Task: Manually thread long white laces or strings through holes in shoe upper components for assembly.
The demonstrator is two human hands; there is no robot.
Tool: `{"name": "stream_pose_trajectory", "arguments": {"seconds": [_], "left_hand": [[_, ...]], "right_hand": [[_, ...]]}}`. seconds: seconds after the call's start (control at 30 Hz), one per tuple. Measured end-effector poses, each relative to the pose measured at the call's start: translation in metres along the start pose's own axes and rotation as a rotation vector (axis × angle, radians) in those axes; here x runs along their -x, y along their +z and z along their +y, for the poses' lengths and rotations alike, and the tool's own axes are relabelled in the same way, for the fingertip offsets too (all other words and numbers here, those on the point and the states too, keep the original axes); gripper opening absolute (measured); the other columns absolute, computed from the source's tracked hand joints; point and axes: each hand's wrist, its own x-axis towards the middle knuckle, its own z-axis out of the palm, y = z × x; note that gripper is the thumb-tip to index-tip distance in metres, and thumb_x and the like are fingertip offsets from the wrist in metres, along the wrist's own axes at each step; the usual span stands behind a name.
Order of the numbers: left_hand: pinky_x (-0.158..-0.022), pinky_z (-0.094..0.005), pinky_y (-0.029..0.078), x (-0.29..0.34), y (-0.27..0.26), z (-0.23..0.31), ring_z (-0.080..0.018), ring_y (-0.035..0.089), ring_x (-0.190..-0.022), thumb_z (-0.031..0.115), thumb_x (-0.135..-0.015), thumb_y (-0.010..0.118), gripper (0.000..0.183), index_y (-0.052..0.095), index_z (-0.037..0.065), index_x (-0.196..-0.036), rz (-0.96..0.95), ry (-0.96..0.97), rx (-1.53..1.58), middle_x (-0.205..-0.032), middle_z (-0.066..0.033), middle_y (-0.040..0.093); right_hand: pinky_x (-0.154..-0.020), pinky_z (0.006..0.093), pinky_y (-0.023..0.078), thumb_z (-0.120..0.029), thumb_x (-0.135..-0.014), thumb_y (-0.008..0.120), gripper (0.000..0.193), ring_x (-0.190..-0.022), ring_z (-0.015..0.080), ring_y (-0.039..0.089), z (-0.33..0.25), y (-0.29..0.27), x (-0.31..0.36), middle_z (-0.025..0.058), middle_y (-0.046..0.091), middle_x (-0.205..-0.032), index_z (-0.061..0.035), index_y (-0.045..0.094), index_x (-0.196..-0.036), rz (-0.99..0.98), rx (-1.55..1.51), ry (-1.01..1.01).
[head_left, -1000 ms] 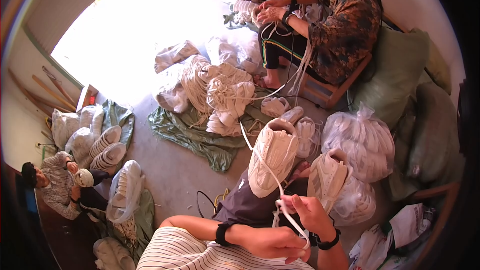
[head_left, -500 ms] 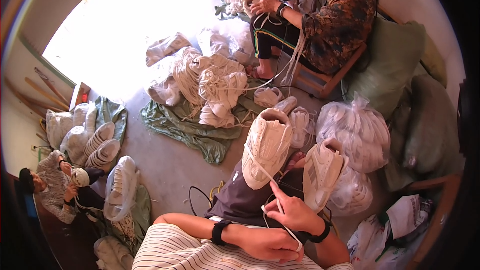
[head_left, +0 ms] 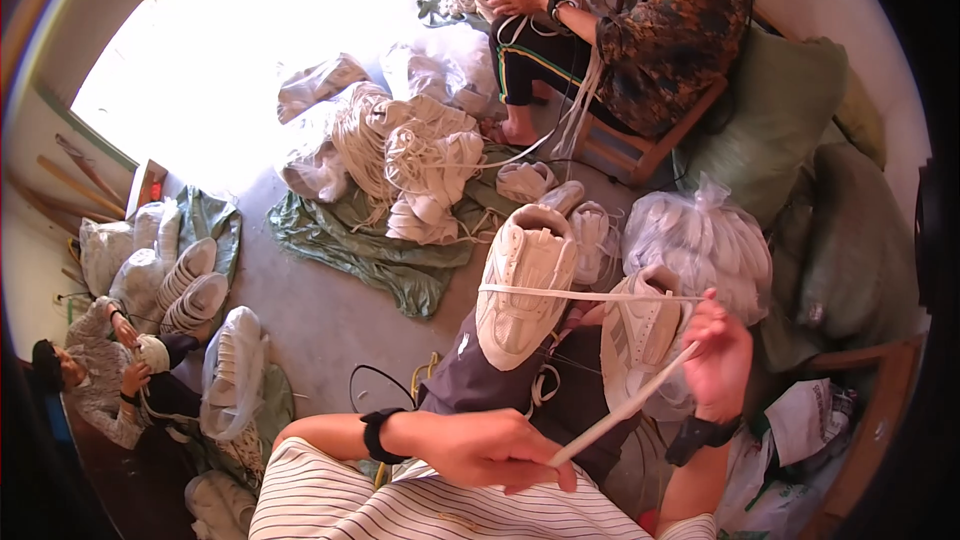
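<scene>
A cream sneaker (head_left: pixel 522 325) rests toe-toward-me over my left knee. A flat white shoelace (head_left: pixel 625 406) crosses its front and runs right, past a second cream sneaker (head_left: pixel 627 365), to my right hand (head_left: pixel 718 355). That hand is raised, its fingers closed on the lace. From there the lace slants down, taut, to my left hand (head_left: pixel 490 452), which is closed on it near my striped shirt. Both hands are apart from the shoes. The second sneaker sits over my right leg, lower part of the lace passing in front of it.
A heap of sneakers and laces (head_left: pixel 400 140) lies on a green sheet (head_left: pixel 400 280). Bagged shoes (head_left: pixel 690 230) stand at right, beside green sacks (head_left: pixel 770 130). One person (head_left: pixel 660 50) sits at the far right, another (head_left: pixel 105 370) at left, both handling shoes.
My right hand has moved right and up, drawing the lace out sideways from the sneaker. My left hand has shifted left, and the lace between my hands is now stretched.
</scene>
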Motion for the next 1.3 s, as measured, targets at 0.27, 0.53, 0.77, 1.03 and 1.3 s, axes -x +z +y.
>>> {"name": "stream_pose_trajectory", "arguments": {"seconds": [0.27, 0.53, 0.77, 1.03, 1.3], "left_hand": [[-0.047, -0.0237, 0.037, 0.053, -0.048, 0.039, -0.0067, 0.046, -0.049, 0.006, -0.094, 0.047, 0.024, 0.064, -0.002, -0.109, 0.613, -0.002, -0.327, -0.059, -0.0014, 0.051], [-0.046, -0.0169, 0.031, 0.081, -0.101, 0.034, -0.0027, 0.043, -0.051, 0.012, -0.097, 0.039, 0.028, 0.063, 0.0, -0.106, 1.502, 0.083, -0.831, -0.069, 0.0007, 0.057], [-0.044, -0.0188, 0.032, 0.165, -0.175, -0.023, -0.0032, 0.043, -0.048, 0.035, -0.101, 0.041, 0.041, 0.063, 0.001, -0.105, 1.584, -0.274, -0.821, -0.062, -0.0013, 0.056], [-0.037, -0.0188, 0.036, 0.292, -0.218, -0.083, -0.0066, 0.045, -0.039, 0.042, -0.1, 0.04, 0.047, 0.06, -0.001, -0.102, 1.784, -0.546, -0.388, -0.053, -0.0021, 0.053], [-0.068, -0.0247, 0.054, 0.324, -0.214, -0.116, -0.0145, 0.062, -0.073, 0.018, -0.098, 0.047, 0.024, 0.055, 0.001, -0.113, 2.03, -0.176, 0.001, -0.087, -0.0087, 0.064]], "right_hand": [[-0.055, 0.0262, 0.037, -0.006, -0.096, 0.039, 0.047, -0.057, 0.0112, 0.041, -0.111, -0.021, -0.001, 0.0053, 0.054, -0.084, 0.0126, 0.02, -0.135, 0.151, 0.106, -0.252], [-0.048, 0.0242, 0.027, -0.015, -0.102, 0.035, 0.025, -0.05, 0.0099, 0.027, -0.194, -0.093, 0.011, -0.0014, 0.031, -0.061, -0.0002, 0.054, -0.108, 0.371, 0.15, -0.447], [-0.049, 0.0271, 0.029, -0.014, -0.097, 0.041, 0.023, -0.048, 0.0117, 0.029, -0.268, -0.162, 0.042, -0.0009, 0.029, -0.057, -0.0068, 0.047, -0.077, 0.467, 0.035, -0.52], [-0.046, 0.0265, 0.028, -0.013, -0.097, 0.039, 0.026, -0.045, 0.0124, 0.029, -0.301, -0.214, 0.07, -0.0007, 0.032, -0.055, -0.009, 0.042, -0.072, 0.813, 0.311, -0.701], [-0.045, 0.0249, 0.029, -0.014, -0.098, 0.04, 0.02, -0.047, 0.0105, 0.033, -0.316, -0.237, 0.07, -0.0008, 0.049, -0.065, -0.006, 0.057, -0.089, 0.739, 0.332, -0.695]]}}
